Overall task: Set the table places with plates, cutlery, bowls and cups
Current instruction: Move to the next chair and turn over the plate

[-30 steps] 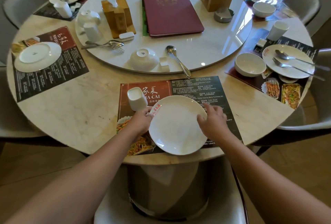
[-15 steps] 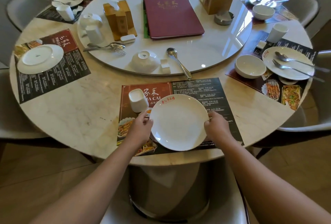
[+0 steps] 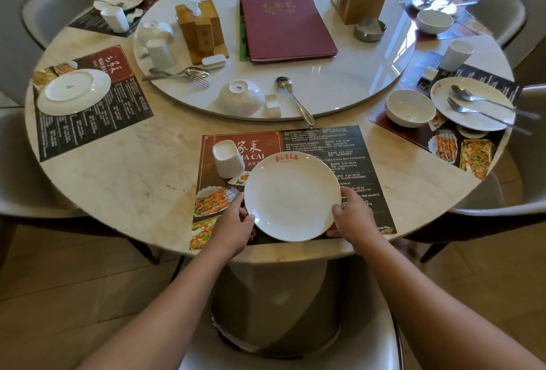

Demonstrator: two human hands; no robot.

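As left hand grips plate, right hand likewise

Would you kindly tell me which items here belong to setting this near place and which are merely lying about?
For the job: plate, gripped by left hand and right hand; cup; placemat; upturned bowl; loose spoon.
Lying about: red menu folder; tissue box; ashtray.

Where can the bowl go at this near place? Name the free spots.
Free: the near placemat right of the plate; bare tabletop between it and the left placemat. Crowded: the plate's upper left, where the cup stands close.
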